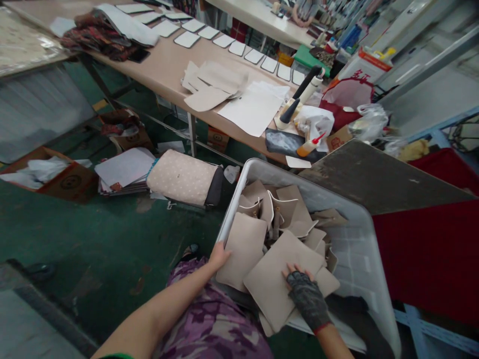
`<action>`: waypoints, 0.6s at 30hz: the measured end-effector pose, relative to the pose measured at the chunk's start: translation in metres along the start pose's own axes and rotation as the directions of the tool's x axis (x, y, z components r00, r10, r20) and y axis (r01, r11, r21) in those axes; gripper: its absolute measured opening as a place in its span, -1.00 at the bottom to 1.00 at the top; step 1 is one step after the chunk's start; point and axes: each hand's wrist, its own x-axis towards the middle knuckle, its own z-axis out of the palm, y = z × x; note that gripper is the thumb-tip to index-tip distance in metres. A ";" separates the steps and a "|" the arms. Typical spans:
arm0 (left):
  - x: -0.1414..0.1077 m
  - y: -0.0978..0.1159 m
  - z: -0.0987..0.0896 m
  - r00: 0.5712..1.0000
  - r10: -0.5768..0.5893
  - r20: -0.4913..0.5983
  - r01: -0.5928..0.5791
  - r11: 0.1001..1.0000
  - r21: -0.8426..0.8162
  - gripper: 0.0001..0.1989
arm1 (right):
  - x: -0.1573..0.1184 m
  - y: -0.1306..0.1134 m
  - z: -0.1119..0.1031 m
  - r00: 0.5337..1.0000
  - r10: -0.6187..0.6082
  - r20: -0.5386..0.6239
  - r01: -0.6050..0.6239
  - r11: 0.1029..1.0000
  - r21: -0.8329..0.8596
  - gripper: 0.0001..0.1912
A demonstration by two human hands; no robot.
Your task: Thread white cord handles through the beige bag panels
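A large whitish plastic bin (377,279) stands in front of me, holding a loose pile of beige leather-like pieces (288,204), some with white edges. At its left side, my left hand (219,257) is closed over the rim, beside a beige panel (243,244) that leans there. My right hand (305,294) wears a dark grey fingerless glove. Its fingers are spread on the face of a flat, squarish beige panel (279,274) lying on top of the pile. More beige pieces lie partly hidden beneath this panel. Dark cloth (355,314) shows in the bin's near right part.
Beyond the bin runs a long table (160,70) with beige sheets (213,85), white paper (258,107), a row of white-faced pieces (237,48) and a glue bottle (310,145). A padded stool (183,177) and cardboard boxes (71,182) stand left. A dark board (381,179) adjoins the bin.
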 end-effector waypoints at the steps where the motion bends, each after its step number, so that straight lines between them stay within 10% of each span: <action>1: -0.004 0.002 0.003 0.999 0.020 0.030 -0.019 1.000 -0.019 -0.62 | -0.003 0.006 0.004 1.000 0.017 0.007 -0.017 1.000 0.001 -0.48; 7: -0.046 0.026 0.020 0.966 0.236 0.108 -0.222 0.967 -0.126 -0.69 | -0.010 0.027 0.011 0.990 0.140 0.005 -0.140 0.989 0.046 -0.45; 11: -0.070 0.046 0.029 0.950 0.292 0.107 -0.279 0.952 -0.123 -0.65 | 0.012 -0.003 -0.013 0.963 0.268 -0.021 -0.247 0.913 0.324 -0.55; 18: -0.093 0.067 0.038 0.919 0.382 0.099 -0.375 0.923 -0.085 -0.45 | 0.068 -0.094 -0.051 0.907 0.398 0.136 -0.270 0.303 0.914 -0.53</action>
